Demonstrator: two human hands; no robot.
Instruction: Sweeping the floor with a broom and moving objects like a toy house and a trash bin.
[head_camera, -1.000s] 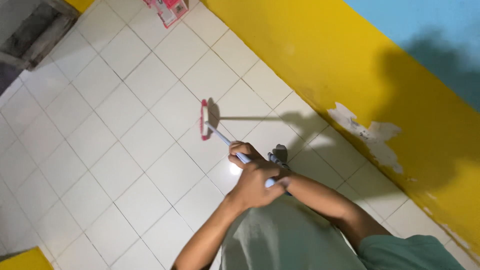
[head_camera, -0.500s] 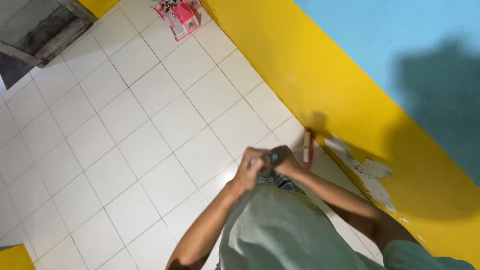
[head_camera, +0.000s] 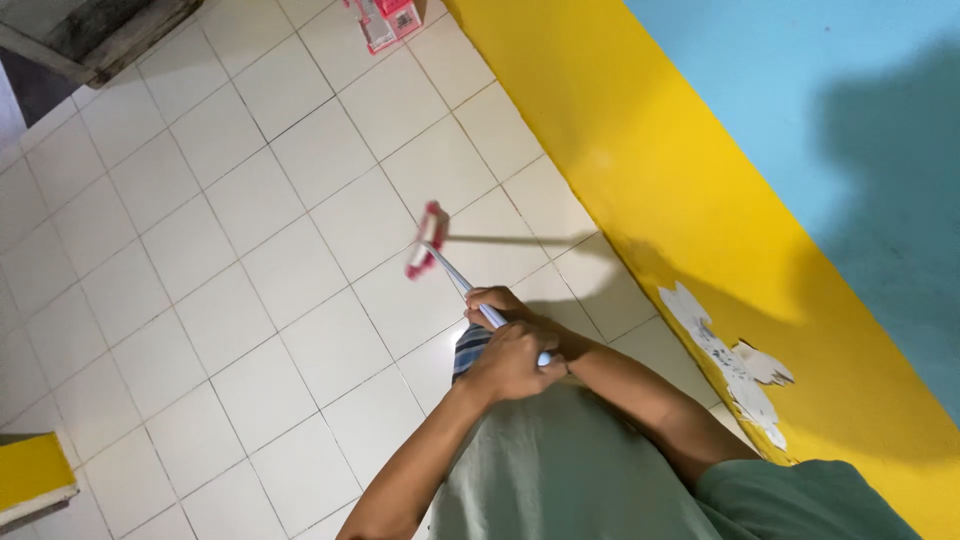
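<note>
Both of my hands grip the pale blue handle (head_camera: 455, 275) of a mop. My left hand (head_camera: 512, 362) wraps the handle's near end, just in front of my grey-green shirt. My right hand (head_camera: 492, 300) closes on the handle a little further down, touching the left hand. The handle slopes away to the upper left. Its red and pink mop head (head_camera: 427, 240) rests on the white tiled floor (head_camera: 250, 270), about one tile from the yellow wall. The shadows of the mop and my arms fall to the right, onto the tiles and the wall.
A yellow wall (head_camera: 640, 170) with a blue upper part (head_camera: 800, 90) runs diagonally on the right, with a patch of peeled paint (head_camera: 735, 365) low down. A pink box (head_camera: 390, 18) lies at the top by the wall. A grey wooden frame (head_camera: 95, 28) is top left, a yellow block (head_camera: 30, 475) bottom left.
Half a second ago the mop head was at the foot of the yellow wall on the right. It has swung back left onto the open tiles. Both hands kept their grip.
</note>
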